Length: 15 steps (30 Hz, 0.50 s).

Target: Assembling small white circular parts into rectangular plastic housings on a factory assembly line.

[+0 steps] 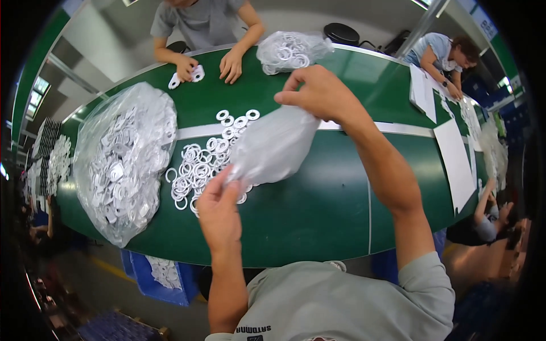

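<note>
left hand (219, 211) pinches lower corner of clear plastic bag (273, 146); right hand (318, 94) grips its top, fingers closed; bag hangs tilted over loose white rings (196, 167) on green table (318, 199)

This is a factory-style sorting or packing room. A long green table (318, 216) carries a loose heap of small white plastic rings (196, 165) and big clear plastic bags stuffed with rings (122, 162). Several other people sit around it, and a blue plastic crate (156, 278) stands on the floor below.
</note>
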Tool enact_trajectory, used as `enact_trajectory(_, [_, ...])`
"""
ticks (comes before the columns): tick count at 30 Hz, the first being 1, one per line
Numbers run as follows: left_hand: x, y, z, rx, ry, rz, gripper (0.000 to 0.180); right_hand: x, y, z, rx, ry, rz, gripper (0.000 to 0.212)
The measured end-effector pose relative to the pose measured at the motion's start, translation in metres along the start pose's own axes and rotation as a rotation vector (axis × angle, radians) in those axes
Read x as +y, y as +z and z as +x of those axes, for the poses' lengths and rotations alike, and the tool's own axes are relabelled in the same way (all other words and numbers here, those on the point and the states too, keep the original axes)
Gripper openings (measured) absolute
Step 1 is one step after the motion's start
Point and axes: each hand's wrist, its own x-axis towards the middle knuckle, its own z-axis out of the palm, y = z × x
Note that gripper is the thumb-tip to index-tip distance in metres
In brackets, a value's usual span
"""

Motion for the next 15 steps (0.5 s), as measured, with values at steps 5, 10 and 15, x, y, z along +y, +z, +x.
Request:
enact_trajectory(5, [0.003, -0.027, 0.019, 0.052, 0.145, 0.17, 0.032, 0.049, -0.01, 0.019, 0.039, 0.051, 0.113, 0.041])
enact_trajectory(10, [-0.015, -0.027, 0.024, 0.103, 0.092, 0.372, 0.034, 0.222, 0.022, 0.005, 0.602, 0.406, -0.53, 0.065])
enact_trajectory(15, [-0.015, -0.037, 0.018, 0.052, 0.15, 0.403, 0.039, 0.289, 0.044, -0.032, 0.348, 0.551, -0.454, 0.055])
